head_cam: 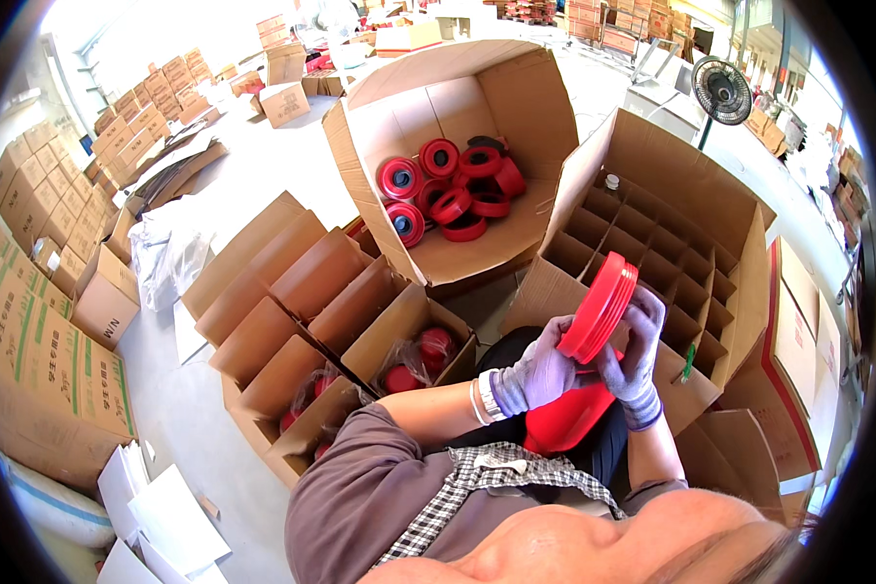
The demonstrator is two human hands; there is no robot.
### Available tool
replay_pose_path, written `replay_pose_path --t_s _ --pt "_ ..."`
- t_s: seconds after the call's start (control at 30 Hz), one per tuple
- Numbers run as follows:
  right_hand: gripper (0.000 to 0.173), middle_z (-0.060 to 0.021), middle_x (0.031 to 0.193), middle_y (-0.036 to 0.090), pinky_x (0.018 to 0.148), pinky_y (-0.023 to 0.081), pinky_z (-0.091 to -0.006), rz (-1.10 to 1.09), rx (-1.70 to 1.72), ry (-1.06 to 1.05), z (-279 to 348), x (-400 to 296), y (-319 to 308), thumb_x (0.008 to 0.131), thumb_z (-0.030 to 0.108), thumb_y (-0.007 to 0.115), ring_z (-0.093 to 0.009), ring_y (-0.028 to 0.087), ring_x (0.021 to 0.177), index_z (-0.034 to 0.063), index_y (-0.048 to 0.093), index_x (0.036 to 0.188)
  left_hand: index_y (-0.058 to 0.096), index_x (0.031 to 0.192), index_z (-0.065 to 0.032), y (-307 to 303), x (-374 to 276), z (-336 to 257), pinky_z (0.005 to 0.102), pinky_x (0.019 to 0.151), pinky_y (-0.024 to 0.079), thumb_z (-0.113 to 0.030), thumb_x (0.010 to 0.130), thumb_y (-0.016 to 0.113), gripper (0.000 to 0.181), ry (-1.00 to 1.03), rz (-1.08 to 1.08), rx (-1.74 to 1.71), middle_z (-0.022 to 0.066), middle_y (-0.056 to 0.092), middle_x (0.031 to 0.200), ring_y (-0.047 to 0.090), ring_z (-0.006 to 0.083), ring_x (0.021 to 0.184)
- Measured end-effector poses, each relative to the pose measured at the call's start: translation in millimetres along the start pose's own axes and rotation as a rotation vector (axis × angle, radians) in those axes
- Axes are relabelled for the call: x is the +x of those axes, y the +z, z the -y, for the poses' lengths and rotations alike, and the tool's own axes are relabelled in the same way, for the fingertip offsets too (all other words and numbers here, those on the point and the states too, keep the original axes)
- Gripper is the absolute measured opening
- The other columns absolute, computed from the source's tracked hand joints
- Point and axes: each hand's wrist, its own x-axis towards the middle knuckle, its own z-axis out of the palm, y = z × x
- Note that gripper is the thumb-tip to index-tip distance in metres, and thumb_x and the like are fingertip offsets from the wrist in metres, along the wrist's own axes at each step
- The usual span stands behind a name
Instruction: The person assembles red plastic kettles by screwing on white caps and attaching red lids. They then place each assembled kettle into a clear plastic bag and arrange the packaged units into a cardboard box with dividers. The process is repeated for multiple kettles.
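A red, threaded plastic ring or cap (597, 308) is held tilted above my lap. My left hand (536, 374), in a pale lilac work glove, grips its lower left side. On the right, my right hand (634, 350), gloved alike, has its fingers against the ring's other side. Beneath both hands a smooth red rounded body (568, 420) rests on my lap, partly hidden by the left wrist and glove. Whether it touches the ring cannot be told.
Ahead stands an open carton (493, 252) holding several red rings (451, 206). A divided carton (748, 292) at right has a small clear bottle (612, 182). Another divided carton (263, 445) at left holds bagged red pieces (401, 378). A fan (721, 90) stands beyond.
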Motion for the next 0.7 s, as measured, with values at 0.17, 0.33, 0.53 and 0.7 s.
replay_pose_path --t_s 0.17,0.33,0.53,0.7 --pt "0.071 -0.0259 0.136 0.049 0.101 0.047 -0.0509 0.077 -0.281 -0.1 21 -17 -20 0.075 0.034 0.083 -0.043 0.052 0.121 0.0028 0.055 0.133 0.049 0.145 -0.0169 34 -33 -5 0.0567 0.106 0.047 -0.049 0.108 0.04 0.05 -0.212 -0.132 0.181 0.0038 0.058 0.141 0.055 0.0244 0.131" --pt "0.077 -0.0262 0.118 0.062 0.083 0.054 -0.0494 0.004 -0.306 -0.15 14 -25 -33 0.085 0.058 0.071 -0.044 0.064 0.098 -0.0027 0.055 0.13 0.016 0.162 -0.0135 59 -38 5 0.0477 0.114 0.038 -0.063 0.1 0.053 0.088 0.278 -0.104 0.922 0.0078 0.04 0.154 0.042 0.0194 0.14" --pt "0.06 -0.021 0.141 0.058 0.101 0.052 -0.0444 0.009 0.259 0.331 43 -3 -16 0.099 0.04 0.062 -0.036 0.062 0.125 0.0035 0.05 0.144 0.018 0.162 -0.0024 92 -14 4 0.0566 0.122 0.021 -0.057 0.078 0.08 0.118 0.879 -0.071 1.823 0.0286 0.022 0.163 0.025 0.048 0.149" --pt "0.065 -0.0117 0.149 0.054 0.116 0.041 -0.0414 0.24 0.738 0.377 -33 -21 -6 0.088 0.014 0.08 -0.025 0.052 0.136 0.0089 0.053 0.146 0.049 0.145 -0.0036 89 -10 -19 0.0674 0.116 0.025 -0.055 0.074 0.082 0.093 1.202 0.31 2.459 0.0292 0.038 0.154 0.033 0.0514 0.144"
